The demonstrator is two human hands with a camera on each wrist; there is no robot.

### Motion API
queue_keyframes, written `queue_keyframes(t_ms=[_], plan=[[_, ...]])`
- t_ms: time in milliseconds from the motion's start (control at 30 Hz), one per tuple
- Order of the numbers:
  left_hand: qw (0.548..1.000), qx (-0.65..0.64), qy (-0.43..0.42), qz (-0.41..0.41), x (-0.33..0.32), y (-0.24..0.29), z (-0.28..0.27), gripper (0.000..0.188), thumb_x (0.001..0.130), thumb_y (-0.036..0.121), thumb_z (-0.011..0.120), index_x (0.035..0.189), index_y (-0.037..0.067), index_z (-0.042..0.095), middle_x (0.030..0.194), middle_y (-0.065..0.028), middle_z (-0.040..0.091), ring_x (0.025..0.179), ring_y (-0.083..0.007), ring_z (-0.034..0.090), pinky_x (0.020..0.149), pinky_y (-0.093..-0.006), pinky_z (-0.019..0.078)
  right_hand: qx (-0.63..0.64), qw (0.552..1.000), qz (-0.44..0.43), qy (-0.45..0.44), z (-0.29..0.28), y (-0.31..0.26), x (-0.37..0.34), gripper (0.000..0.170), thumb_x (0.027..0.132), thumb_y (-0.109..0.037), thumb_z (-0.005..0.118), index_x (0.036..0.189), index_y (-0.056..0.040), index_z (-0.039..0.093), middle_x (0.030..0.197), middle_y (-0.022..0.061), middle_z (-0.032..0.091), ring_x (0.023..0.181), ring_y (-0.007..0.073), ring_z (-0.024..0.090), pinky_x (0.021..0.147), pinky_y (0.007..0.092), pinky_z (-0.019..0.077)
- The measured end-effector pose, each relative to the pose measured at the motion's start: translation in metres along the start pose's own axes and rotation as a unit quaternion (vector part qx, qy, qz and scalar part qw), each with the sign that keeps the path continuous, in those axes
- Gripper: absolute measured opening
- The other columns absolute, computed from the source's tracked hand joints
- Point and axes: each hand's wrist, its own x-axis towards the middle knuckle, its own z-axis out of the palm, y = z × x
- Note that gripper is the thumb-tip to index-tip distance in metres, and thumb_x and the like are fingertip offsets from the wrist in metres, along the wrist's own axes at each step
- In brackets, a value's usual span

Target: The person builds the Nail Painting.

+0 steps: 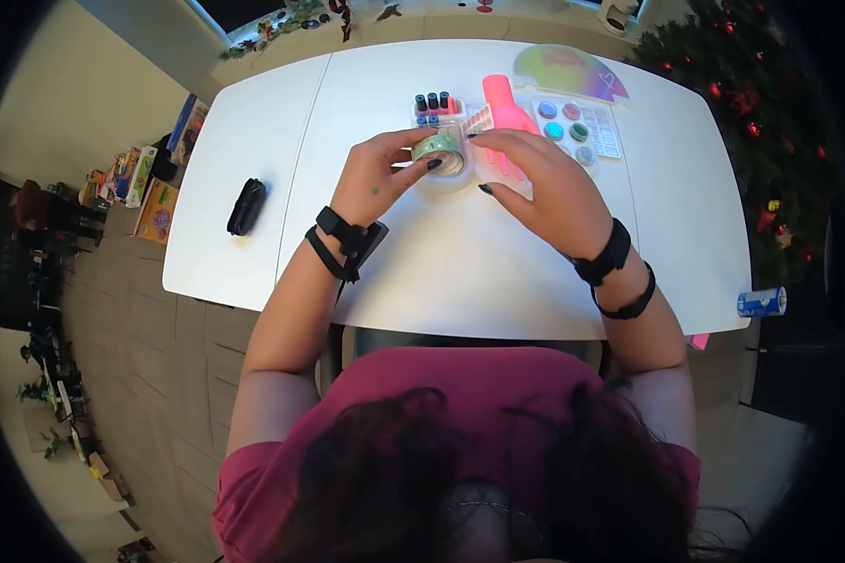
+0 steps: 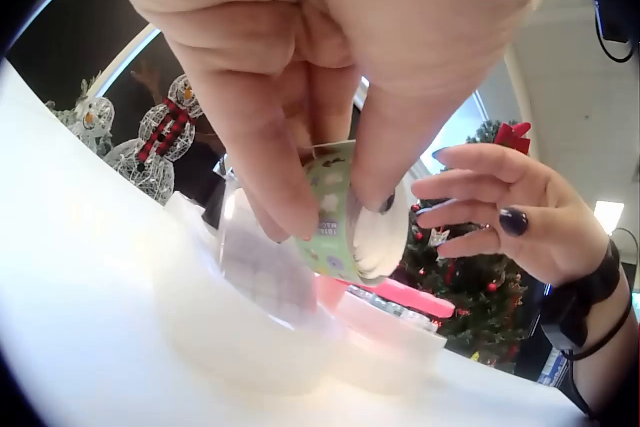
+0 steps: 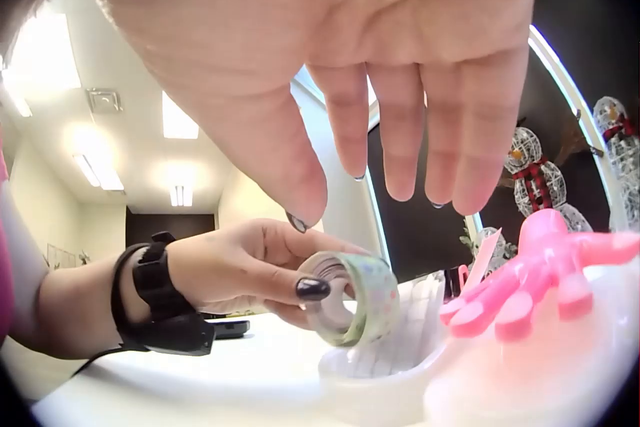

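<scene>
Between thumb and fingers, my left hand (image 1: 371,183) holds a roll of green printed tape (image 1: 434,145) on its side. The thumb lies at the roll's pale inner ring, and the fingers are on the printed outside, as the left wrist view shows. Below the roll (image 3: 375,299) is a clear plastic tray (image 1: 449,178). My right hand (image 1: 559,192) hovers to the right of the roll, fingers spread and loosely bent, with nothing in its grasp. Just beyond that hand lies a pink model hand (image 1: 499,94), its fingers pointing toward me; my right hand partly covers it in the head view.
Small dark-capped bottles (image 1: 432,100) stand behind the roll. A palette of glittery colour pots (image 1: 554,130) is at the right, before a rainbow half-round board (image 1: 559,68). A black case (image 1: 247,206) lies left; a blue can (image 1: 761,302) is by the right edge.
</scene>
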Motion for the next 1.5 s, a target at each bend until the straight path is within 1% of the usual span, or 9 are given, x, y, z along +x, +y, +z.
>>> queue_keyframes(t_ms=[267, 367, 567, 667, 733, 867, 1100, 1200, 1500], plan=[[0.987, 0.131, 0.002, 0.089, 0.006, -0.011, 0.002, 0.044, 0.094, -0.007, 0.076, 0.136, 0.006, 0.074, 0.129, -0.0145, 0.070, 0.112, -0.0243, 0.074, 0.096, -0.0347, 0.0661, -0.055, 0.998, -0.009, 0.018, 0.042, 0.052, 0.057, 0.033, 0.094, -0.012, 0.071, 0.127, -0.0073, 0.072, 0.121, 0.0140, 0.074, 0.118, 0.0364, 0.066, 0.101, 0.0476, 0.0554], [0.993, 0.099, 0.026, 0.066, 0.007, -0.018, 0.003, 0.042, 0.092, -0.004, 0.078, 0.133, 0.005, 0.075, 0.127, -0.0151, 0.071, 0.108, -0.0265, 0.076, 0.093, -0.0354, 0.0670, -0.141, 0.987, 0.070, -0.020, 0.051, 0.048, 0.068, 0.032, 0.092, -0.011, 0.074, 0.123, -0.0066, 0.075, 0.103, 0.0124, 0.077, 0.111, 0.0351, 0.067, 0.094, 0.0469, 0.0561], [0.997, 0.034, 0.040, 0.051, 0.008, -0.026, 0.002, 0.047, 0.090, -0.005, 0.080, 0.135, 0.005, 0.073, 0.129, -0.0135, 0.070, 0.117, -0.0248, 0.072, 0.096, -0.0358, 0.0656, -0.122, 0.990, 0.071, 0.000, 0.056, 0.049, 0.067, 0.032, 0.088, -0.011, 0.079, 0.120, -0.0051, 0.074, 0.102, 0.0124, 0.077, 0.108, 0.0348, 0.067, 0.092, 0.0475, 0.0553], [0.994, 0.072, 0.049, 0.065, 0.009, -0.020, 0.001, 0.052, 0.084, -0.001, 0.085, 0.134, 0.007, 0.074, 0.130, -0.0119, 0.070, 0.124, -0.0278, 0.069, 0.101, -0.0394, 0.0614, -0.084, 0.994, 0.064, 0.012, 0.059, 0.051, 0.068, 0.025, 0.089, -0.011, 0.079, 0.113, -0.0047, 0.073, 0.099, 0.0128, 0.076, 0.104, 0.0354, 0.068, 0.089, 0.0477, 0.0559], [0.972, 0.168, 0.058, 0.153, 0.009, -0.021, 0.000, 0.057, 0.076, 0.003, 0.091, 0.130, 0.010, 0.076, 0.131, -0.0098, 0.070, 0.124, -0.0312, 0.066, 0.105, -0.0425, 0.0550, -0.071, 0.994, 0.084, 0.002, 0.053, 0.042, 0.072, 0.021, 0.090, -0.011, 0.078, 0.109, -0.0052, 0.072, 0.097, 0.0131, 0.075, 0.101, 0.0358, 0.068, 0.087, 0.0478, 0.0562], [0.964, 0.216, 0.058, 0.141, 0.008, -0.022, 0.003, 0.059, 0.071, 0.004, 0.094, 0.127, 0.013, 0.077, 0.129, -0.0083, 0.070, 0.121, -0.0324, 0.065, 0.107, -0.0434, 0.0500, -0.035, 0.996, 0.078, 0.010, 0.061, 0.054, 0.072, 0.014, 0.091, -0.010, 0.077, 0.103, -0.0068, 0.069, 0.092, 0.0136, 0.073, 0.095, 0.0365, 0.068, 0.081, 0.0476, 0.0567], [0.946, 0.262, 0.069, 0.179, 0.008, -0.019, 0.008, 0.056, 0.069, 0.006, 0.094, 0.123, 0.015, 0.079, 0.122, -0.0059, 0.071, 0.116, -0.0290, 0.065, 0.102, -0.0430, 0.0507, -0.039, 0.994, 0.096, 0.018, 0.059, 0.050, 0.069, 0.009, 0.091, -0.009, 0.076, 0.097, -0.0094, 0.069, 0.088, 0.0053, 0.076, 0.093, 0.0316, 0.069, 0.075, 0.0439, 0.0552], [0.938, 0.275, 0.075, 0.197, 0.007, -0.015, 0.005, 0.056, 0.068, 0.009, 0.096, 0.121, 0.015, 0.080, 0.121, -0.0062, 0.071, 0.114, -0.0289, 0.065, 0.100, -0.0433, 0.0510, -0.035, 0.995, 0.075, 0.062, 0.057, 0.046, 0.068, 0.002, 0.092, -0.011, 0.072, 0.090, -0.0095, 0.070, 0.079, 0.0097, 0.071, 0.082, 0.0343, 0.068, 0.070, 0.0469, 0.0554], [0.909, 0.355, 0.110, 0.188, 0.007, -0.013, 0.011, 0.054, 0.067, 0.016, 0.098, 0.117, 0.015, 0.077, 0.119, -0.0052, 0.073, 0.111, -0.0299, 0.068, 0.092, -0.0426, 0.0495, -0.036, 0.994, 0.078, 0.065, 0.048, 0.040, 0.070, 0.002, 0.092, -0.012, 0.072, 0.092, -0.0105, 0.072, 0.080, 0.0098, 0.072, 0.082, 0.0342, 0.069, 0.069, 0.0469, 0.0552]])
